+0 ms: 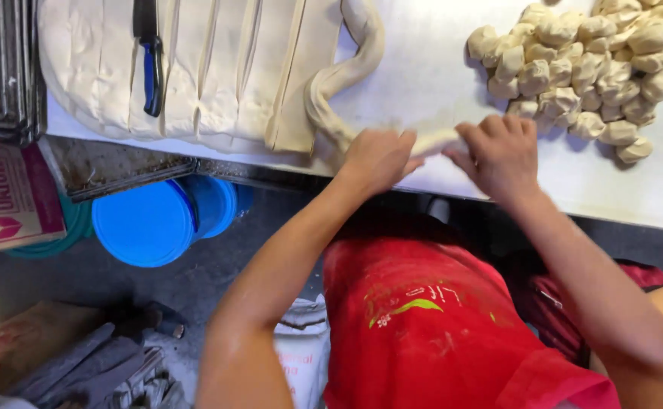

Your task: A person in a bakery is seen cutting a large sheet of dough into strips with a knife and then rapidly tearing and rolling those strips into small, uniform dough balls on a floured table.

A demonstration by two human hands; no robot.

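Head view: both hands, left hand [377,157] and right hand [500,154], pinch the dough rope [347,72] between them, stretched for tearing, dough pieces [589,68] heaped beyond the right hand on the tabletop [422,76].

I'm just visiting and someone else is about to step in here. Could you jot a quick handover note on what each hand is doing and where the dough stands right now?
Left hand: closed in a grip on the dough rope at the table's near edge.
Right hand: gripping the rope's end, close beside the left hand; a short bit of dough shows between them.
Done: a pile of small dough pieces lies to the right; the flat dough slab is scored into strips, with a blue-handled knife resting on it.
Left: most of the rope and all the slab's strips are still unportioned.
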